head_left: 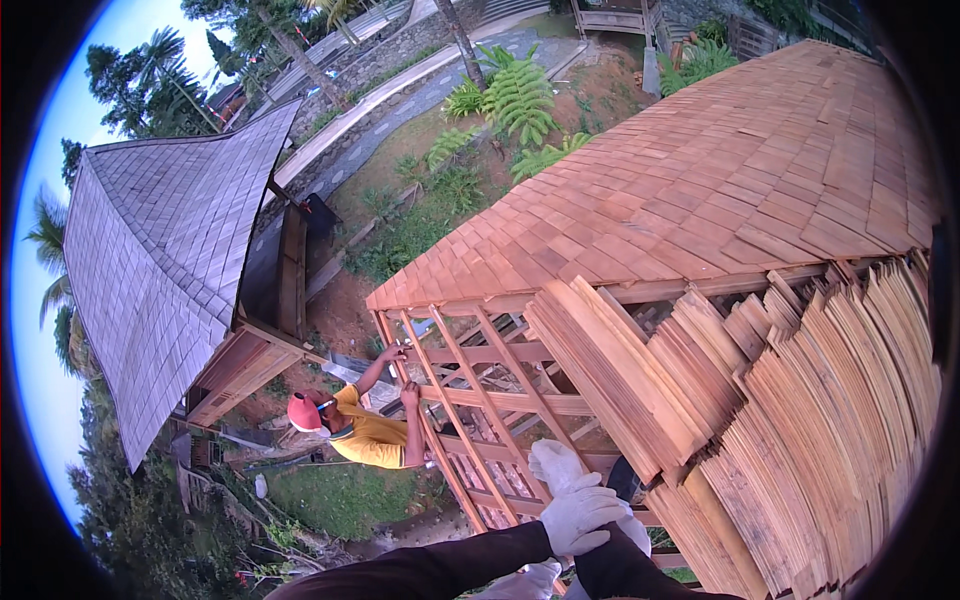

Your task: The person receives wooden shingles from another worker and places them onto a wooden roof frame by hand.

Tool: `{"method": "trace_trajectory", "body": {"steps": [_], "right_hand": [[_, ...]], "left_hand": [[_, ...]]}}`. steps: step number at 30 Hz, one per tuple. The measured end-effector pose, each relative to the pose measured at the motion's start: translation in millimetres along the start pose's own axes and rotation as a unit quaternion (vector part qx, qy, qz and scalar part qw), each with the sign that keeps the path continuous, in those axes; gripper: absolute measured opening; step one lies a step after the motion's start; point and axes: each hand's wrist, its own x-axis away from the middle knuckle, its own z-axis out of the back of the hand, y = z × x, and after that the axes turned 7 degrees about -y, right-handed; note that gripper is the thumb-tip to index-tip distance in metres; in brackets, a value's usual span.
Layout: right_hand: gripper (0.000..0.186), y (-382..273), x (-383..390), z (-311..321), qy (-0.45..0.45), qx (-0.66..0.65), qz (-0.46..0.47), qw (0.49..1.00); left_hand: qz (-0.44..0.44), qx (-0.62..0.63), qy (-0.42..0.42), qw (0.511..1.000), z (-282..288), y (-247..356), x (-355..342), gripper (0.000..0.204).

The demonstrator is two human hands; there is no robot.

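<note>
My left hand (577, 518) wears a white glove and lies palm down across my right wrist, its fingers extended. My right hand (555, 462), also gloved, is just above it beside the wooden battens (503, 370) of the open roof frame, fingers curled; what they hold, if anything, is hidden. Both dark-sleeved arms enter from the lower edge. To the right of my hands lie layered stacks of wooden shingles (810, 420).
A co-worker (370, 435) in a yellow shirt and red cap grips the frame's outer edge. A shingled roof slope (720, 170) rises behind. A grey-roofed pavilion (175, 240) stands left; ground, plants and a curved path (400, 120) lie below.
</note>
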Motion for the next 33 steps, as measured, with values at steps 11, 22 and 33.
{"method": "trace_trajectory", "body": {"steps": [11,22,33], "right_hand": [[0.024,20,-4,1,-0.006,0.003,0.017,1.000],[0.030,18,-3,-13,-0.025,0.039,-0.027,0.999],[0.037,1,3,-25,-0.018,0.112,-0.063,0.991]], "left_hand": [[0.026,0.012,0.003,1.000,-2,2,11,0.048],[0.042,0.017,0.060,0.997,3,-1,20,0.048],[0.069,0.039,0.104,0.991,-2,-4,29,0.049]]}}
